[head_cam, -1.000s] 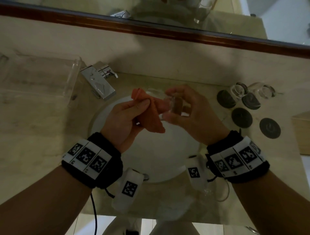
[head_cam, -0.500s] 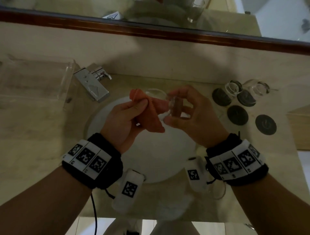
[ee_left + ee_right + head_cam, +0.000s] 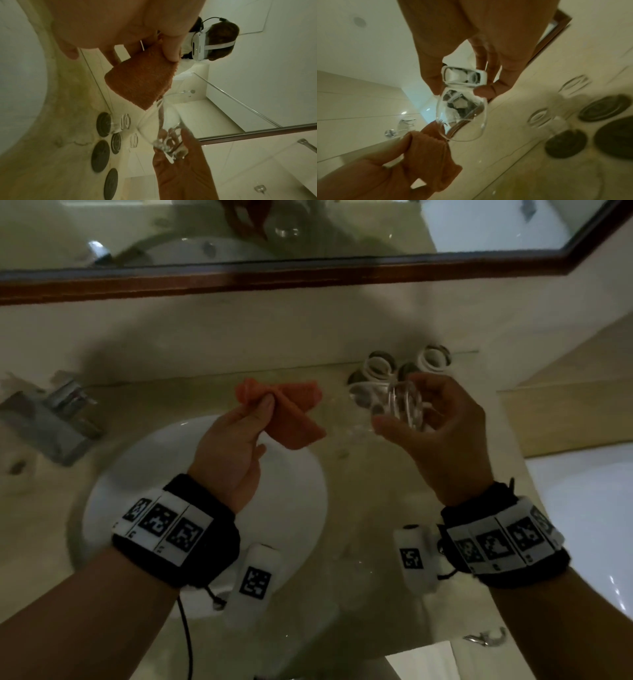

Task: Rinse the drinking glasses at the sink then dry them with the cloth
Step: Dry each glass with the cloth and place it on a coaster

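Note:
My left hand (image 3: 263, 409) pinches a folded orange cloth (image 3: 291, 412) between thumb and fingers above the back rim of the sink (image 3: 144, 460). To its right, my right hand (image 3: 402, 409) grips a clear drinking glass (image 3: 368, 395) by its thick base, lying sideways with the mouth toward the cloth. In the left wrist view the cloth (image 3: 142, 82) hangs just above the glass (image 3: 164, 135). In the right wrist view the glass (image 3: 462, 116) has its rim close to the cloth (image 3: 436, 147). Two more glasses (image 3: 376, 368) (image 3: 433, 357) stand on the counter behind.
A chrome faucet (image 3: 51, 419) sits at the left of the white basin. Dark round coasters (image 3: 100, 155) (image 3: 604, 108) lie on the marble counter at the right, two bare. A wood-framed mirror (image 3: 308, 278) runs along the wall. A white fixture (image 3: 582, 525) lies at far right.
The hands have parted: the cloth is out of the glass, and my right hand has carried the glass right, toward the coasters. The head view has swung right.

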`<act>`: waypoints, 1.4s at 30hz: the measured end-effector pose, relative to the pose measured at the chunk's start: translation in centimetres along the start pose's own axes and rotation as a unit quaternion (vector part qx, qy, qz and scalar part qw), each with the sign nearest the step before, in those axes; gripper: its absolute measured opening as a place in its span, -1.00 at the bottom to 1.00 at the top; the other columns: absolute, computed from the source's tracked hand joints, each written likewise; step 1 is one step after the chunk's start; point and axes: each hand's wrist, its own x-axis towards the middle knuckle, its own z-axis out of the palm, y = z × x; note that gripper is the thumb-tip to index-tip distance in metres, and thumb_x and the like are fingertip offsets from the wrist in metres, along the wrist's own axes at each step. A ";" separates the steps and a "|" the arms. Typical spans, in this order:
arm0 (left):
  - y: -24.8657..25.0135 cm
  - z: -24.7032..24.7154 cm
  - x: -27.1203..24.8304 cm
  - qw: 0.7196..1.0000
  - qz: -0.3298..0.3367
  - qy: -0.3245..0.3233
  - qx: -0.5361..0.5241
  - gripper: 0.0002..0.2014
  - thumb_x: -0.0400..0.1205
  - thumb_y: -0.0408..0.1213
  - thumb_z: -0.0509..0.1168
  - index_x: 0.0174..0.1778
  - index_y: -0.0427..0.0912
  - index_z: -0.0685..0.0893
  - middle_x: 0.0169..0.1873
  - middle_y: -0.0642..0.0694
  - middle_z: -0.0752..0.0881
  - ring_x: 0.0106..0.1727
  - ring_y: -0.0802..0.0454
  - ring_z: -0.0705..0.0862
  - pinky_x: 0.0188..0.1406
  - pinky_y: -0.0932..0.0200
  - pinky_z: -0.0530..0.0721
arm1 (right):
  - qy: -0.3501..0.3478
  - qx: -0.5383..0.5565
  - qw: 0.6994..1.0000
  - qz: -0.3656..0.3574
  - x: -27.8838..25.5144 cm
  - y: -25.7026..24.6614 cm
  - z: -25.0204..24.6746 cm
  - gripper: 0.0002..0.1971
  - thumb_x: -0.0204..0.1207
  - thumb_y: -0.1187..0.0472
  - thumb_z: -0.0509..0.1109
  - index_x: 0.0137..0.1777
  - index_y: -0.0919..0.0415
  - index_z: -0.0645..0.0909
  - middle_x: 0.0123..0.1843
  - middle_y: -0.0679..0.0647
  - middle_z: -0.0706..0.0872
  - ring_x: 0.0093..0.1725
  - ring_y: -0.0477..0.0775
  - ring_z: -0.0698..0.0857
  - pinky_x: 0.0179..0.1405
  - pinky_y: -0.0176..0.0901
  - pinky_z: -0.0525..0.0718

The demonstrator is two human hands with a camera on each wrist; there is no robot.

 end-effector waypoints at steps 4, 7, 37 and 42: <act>-1.0 3.0 3.2 0.997 -0.022 0.000 -0.068 -0.44 0.65 0.01 0.17 0.52 -0.21 0.54 0.40 -0.08 0.71 0.47 -0.06 0.62 0.44 -0.15 0.44 | 0.063 -0.088 0.993 0.044 2.8 3.2 -4.3 -0.39 0.18 -0.02 0.77 0.22 0.08 0.66 0.02 -0.15 0.79 -0.07 -0.14 0.80 -0.03 -0.03 0.84; -1.7 4.8 5.0 0.992 -0.055 -0.025 -0.112 -0.38 0.64 -0.01 0.22 0.59 -0.25 0.46 0.45 -0.26 0.63 0.45 -0.28 0.63 0.36 -0.24 0.65 | 0.070 -0.138 0.987 0.049 4.6 5.6 -5.7 -0.37 0.14 -0.08 0.76 0.21 -0.01 0.67 -0.02 -0.25 0.76 -0.09 -0.15 0.77 0.09 0.17 0.80; -6.8 9.1 10.4 0.978 -0.202 0.015 -0.040 -0.59 0.67 -0.53 0.10 0.42 -0.36 0.60 0.28 -0.43 0.71 0.32 -0.41 0.69 0.33 -0.43 0.62 | -0.046 -0.236 0.969 0.062 5.7 12.6 -3.6 -0.15 0.35 -0.06 0.64 0.62 0.12 0.41 0.53 0.18 0.47 0.49 0.28 0.45 0.53 0.20 0.44; -7.2 7.3 7.8 0.979 -0.197 0.015 -0.041 -0.59 0.67 -0.53 0.08 0.42 -0.35 0.61 0.27 -0.42 0.72 0.31 -0.40 0.70 0.29 -0.46 0.64 | -0.076 -0.211 0.975 -0.001 -1.5 11.5 -3.2 -0.27 0.35 -0.20 0.50 0.52 0.00 0.47 0.46 0.04 0.50 0.36 0.13 0.54 0.22 0.21 0.70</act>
